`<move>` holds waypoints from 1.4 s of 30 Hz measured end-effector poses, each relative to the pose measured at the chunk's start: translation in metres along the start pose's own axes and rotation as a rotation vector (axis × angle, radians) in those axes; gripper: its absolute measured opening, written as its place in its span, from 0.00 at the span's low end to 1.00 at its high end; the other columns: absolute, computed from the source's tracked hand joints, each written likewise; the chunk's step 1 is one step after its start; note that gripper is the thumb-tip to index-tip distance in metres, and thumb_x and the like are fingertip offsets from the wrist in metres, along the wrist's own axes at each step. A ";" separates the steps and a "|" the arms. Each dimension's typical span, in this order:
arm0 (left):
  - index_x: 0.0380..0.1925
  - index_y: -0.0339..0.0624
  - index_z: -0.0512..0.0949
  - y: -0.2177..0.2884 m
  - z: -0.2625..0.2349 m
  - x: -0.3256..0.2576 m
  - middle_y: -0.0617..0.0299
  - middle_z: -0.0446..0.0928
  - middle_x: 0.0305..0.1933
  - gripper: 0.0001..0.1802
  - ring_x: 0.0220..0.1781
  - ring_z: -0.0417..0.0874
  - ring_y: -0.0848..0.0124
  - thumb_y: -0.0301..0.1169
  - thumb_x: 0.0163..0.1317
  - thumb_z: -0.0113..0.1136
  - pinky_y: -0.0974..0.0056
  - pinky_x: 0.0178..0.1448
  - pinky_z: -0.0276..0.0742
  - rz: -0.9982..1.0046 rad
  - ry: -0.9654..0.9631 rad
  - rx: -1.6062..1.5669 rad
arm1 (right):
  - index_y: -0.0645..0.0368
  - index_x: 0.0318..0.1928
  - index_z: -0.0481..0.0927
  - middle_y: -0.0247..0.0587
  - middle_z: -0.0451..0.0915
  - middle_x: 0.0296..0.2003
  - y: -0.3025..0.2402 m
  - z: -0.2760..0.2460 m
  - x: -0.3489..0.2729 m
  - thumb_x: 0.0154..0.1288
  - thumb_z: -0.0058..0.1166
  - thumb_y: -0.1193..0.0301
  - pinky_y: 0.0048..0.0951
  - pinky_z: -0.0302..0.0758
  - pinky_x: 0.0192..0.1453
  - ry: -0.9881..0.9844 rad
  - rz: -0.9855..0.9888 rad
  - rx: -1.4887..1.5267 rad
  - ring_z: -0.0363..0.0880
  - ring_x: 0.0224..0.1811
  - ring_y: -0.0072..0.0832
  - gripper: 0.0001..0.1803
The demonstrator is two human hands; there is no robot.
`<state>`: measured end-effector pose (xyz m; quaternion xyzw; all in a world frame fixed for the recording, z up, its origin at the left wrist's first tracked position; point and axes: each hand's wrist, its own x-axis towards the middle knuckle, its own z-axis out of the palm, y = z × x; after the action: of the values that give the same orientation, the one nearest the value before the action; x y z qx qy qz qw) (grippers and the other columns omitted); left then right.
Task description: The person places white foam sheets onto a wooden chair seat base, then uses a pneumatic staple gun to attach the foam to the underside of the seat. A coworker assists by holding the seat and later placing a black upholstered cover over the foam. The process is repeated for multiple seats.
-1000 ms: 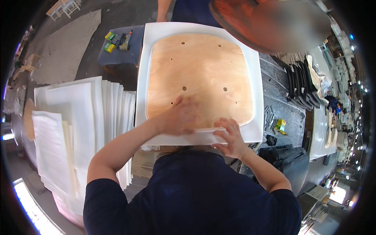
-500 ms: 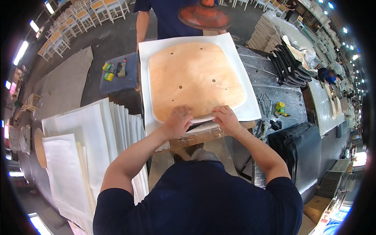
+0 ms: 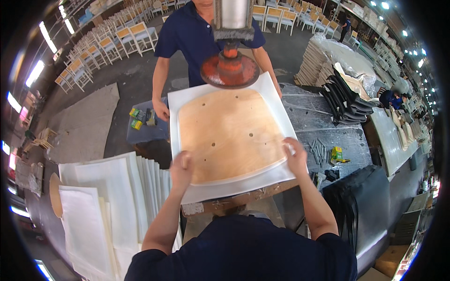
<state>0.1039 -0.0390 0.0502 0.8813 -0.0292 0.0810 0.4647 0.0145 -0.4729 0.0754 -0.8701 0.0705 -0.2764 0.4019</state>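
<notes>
Hands now sit apart at the near corners of the workpiece, where a moment ago they lay close together at the middle of its near edge.

Head view, present state. The left hand [image 3: 181, 167] rests on the near left corner of the plywood panel [image 3: 229, 133], fingers curled over the panel edge; whether it pinches the white sheet [image 3: 276, 100] beneath cannot be told. The right hand [image 3: 295, 157] lies flat at the near right corner, fingers spread across the edge where panel and sheet meet. The panel lies centred on the sheet, and both lie on the worktop [image 3: 323, 124]. A red press disc [image 3: 229, 70] on a metal ram hangs over the far edge of the panel; contact cannot be judged. A co-worker [image 3: 201, 33] in a dark shirt stands at the far side, one hand [image 3: 162, 111] by a small blue table [image 3: 143, 131]. White sheets [image 3: 112, 196] are stacked to the left, and black parts [image 3: 347, 103] lie to the right.

Head view, change against the earlier pictures. The hands have moved outward from the centre of the near edge to the corners. This reads as a shift from pressing the panel down to squaring or steadying it under the disc. The disc, formerly at the top rim of the view, now appears lower and over the panel; part of this results from the head tilting up, which also brings the co-worker and the chairs beyond into view.
</notes>
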 end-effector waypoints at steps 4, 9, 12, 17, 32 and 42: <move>0.56 0.39 0.85 -0.040 -0.025 0.039 0.50 0.88 0.43 0.18 0.44 0.89 0.52 0.34 0.69 0.74 0.51 0.54 0.84 -0.148 0.226 0.127 | 0.55 0.58 0.87 0.48 0.89 0.53 0.063 -0.034 0.062 0.68 0.74 0.67 0.42 0.83 0.54 -0.069 0.333 -0.254 0.89 0.53 0.45 0.20; 0.47 0.37 0.87 -0.048 -0.037 0.011 0.54 0.89 0.38 0.17 0.40 0.90 0.61 0.38 0.68 0.75 0.55 0.47 0.83 -0.470 0.136 0.111 | 0.56 0.63 0.82 0.52 0.88 0.51 0.072 -0.002 0.054 0.58 0.82 0.58 0.44 0.84 0.57 -0.274 0.594 -0.086 0.89 0.51 0.46 0.36; 0.42 0.37 0.88 -0.043 -0.038 0.008 0.53 0.91 0.39 0.16 0.41 0.91 0.61 0.40 0.67 0.76 0.54 0.48 0.84 -0.416 0.006 0.092 | 0.62 0.61 0.83 0.52 0.89 0.51 0.090 -0.021 0.051 0.58 0.82 0.57 0.43 0.84 0.59 -0.269 0.550 0.024 0.90 0.52 0.45 0.36; 0.36 0.33 0.88 -0.022 -0.027 0.015 0.49 0.89 0.34 0.19 0.38 0.90 0.58 0.42 0.70 0.71 0.51 0.45 0.83 -0.423 -0.147 0.319 | 0.67 0.57 0.88 0.52 0.92 0.50 0.098 -0.027 0.055 0.61 0.80 0.65 0.41 0.85 0.58 -0.441 0.613 -0.028 0.92 0.52 0.39 0.28; 0.40 0.25 0.87 -0.047 -0.038 0.007 0.53 0.84 0.33 0.22 0.34 0.84 0.65 0.41 0.68 0.68 0.54 0.42 0.79 -0.565 -0.059 0.022 | 0.65 0.53 0.91 0.51 0.94 0.45 0.071 -0.025 0.049 0.62 0.78 0.62 0.42 0.86 0.54 -0.400 0.577 -0.080 0.94 0.47 0.40 0.24; 0.45 0.36 0.85 -0.033 -0.033 0.024 0.64 0.84 0.36 0.14 0.34 0.82 0.72 0.39 0.79 0.64 0.61 0.41 0.81 -0.654 0.273 -0.414 | 0.55 0.59 0.89 0.34 0.90 0.43 0.130 -0.034 0.078 0.82 0.63 0.58 0.37 0.83 0.44 -0.234 1.088 0.594 0.87 0.39 0.24 0.17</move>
<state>0.1278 0.0071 0.0460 0.7132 0.2986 0.0379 0.6330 0.0746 -0.6089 0.0306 -0.5855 0.3786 0.0568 0.7146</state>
